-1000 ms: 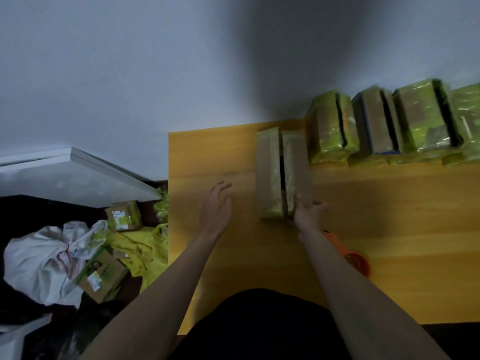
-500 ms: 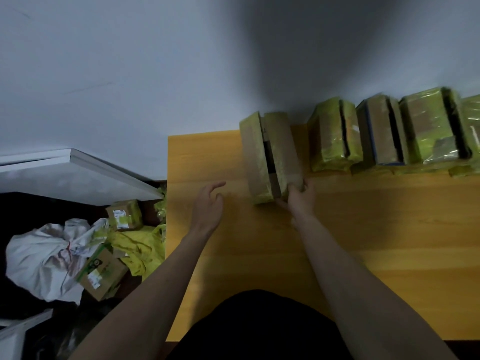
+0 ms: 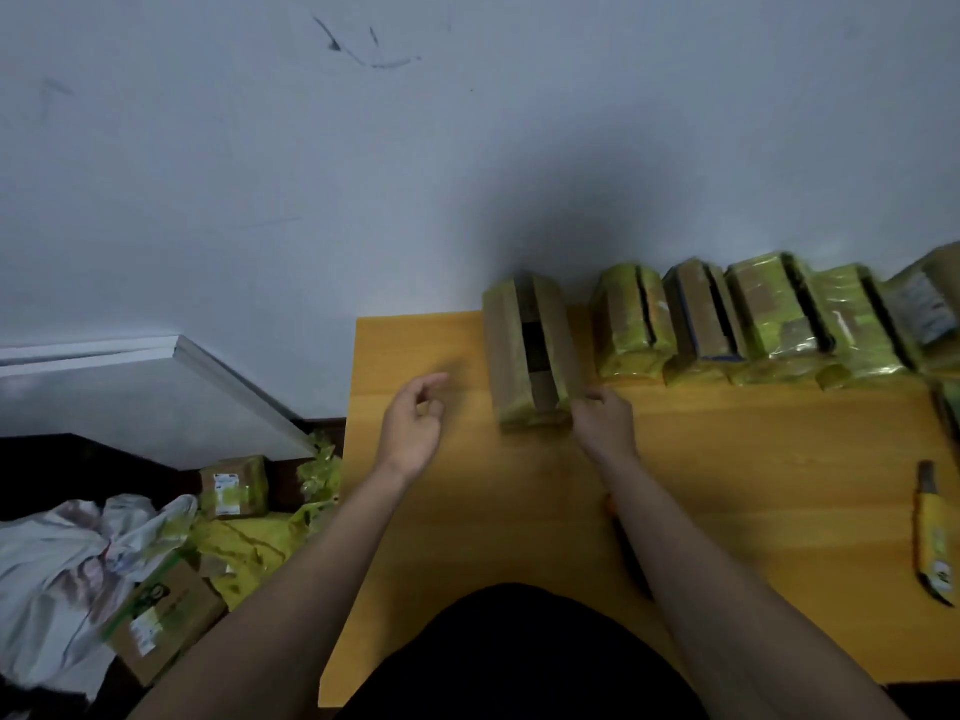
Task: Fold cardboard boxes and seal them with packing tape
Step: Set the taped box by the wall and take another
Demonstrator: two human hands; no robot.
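Pushed back since earlier, cardboard box (image 3: 530,350) stands left of the taped boxes (image 3: 753,319); right hand (image 3: 605,423) touches its near corner, grasp unclear; left hand (image 3: 413,423) loosely curled, empty.

No text can be read: white labels are seen on the two cardboard boxes on the floor (image 3: 235,486) (image 3: 161,621) and a print on the yellow knife (image 3: 935,537), all too blurred to be made out.
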